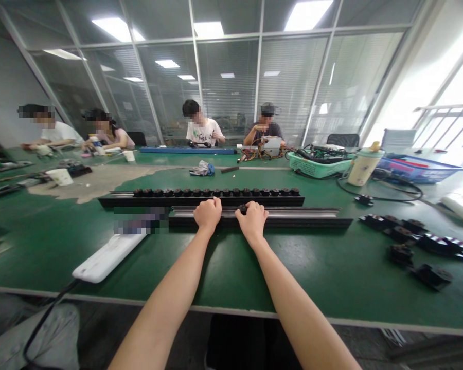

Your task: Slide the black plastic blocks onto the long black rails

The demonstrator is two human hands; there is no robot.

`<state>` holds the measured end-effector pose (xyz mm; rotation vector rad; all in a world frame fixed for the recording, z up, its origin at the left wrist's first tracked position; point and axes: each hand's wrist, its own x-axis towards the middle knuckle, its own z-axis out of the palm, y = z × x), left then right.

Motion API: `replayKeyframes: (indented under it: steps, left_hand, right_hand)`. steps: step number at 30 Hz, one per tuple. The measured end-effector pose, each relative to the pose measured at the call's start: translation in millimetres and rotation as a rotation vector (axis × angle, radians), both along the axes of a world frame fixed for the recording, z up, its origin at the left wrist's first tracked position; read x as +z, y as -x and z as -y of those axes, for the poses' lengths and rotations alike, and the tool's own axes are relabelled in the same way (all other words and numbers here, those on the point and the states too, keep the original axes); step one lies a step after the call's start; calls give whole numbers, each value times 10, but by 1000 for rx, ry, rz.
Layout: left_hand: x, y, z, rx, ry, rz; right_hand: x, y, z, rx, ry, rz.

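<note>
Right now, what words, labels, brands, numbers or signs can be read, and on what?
"Tape" (uncertain; remaining lettering blurred): the printed white T-shirt.
Too blurred to read: markings on the yellow cup.
None legible: the near black rail.

Black rails [308, 222], green tabletop [139, 303], white power strip [110, 256], mint-green basket [320, 167], blue tray [420, 173]

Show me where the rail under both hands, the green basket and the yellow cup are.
Rail [293, 223]: head view, on its dark front side.
Green basket [315, 168]: head view, on its front wall.
Yellow cup [359, 170]: head view, on its body.
</note>
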<state>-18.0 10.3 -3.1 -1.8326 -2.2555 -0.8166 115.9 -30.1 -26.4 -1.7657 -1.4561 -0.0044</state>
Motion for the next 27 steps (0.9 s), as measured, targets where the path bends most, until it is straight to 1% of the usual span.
replayKeyframes:
  steps: [10, 27]
  left_hand:
    - [36, -9, 34, -6, 19, 12]
    - [7, -3, 8, 0, 19, 8]
  right_hand:
    - [9, -2, 6, -12, 1, -7]
    - [27, -6, 1, -55, 9, -52]
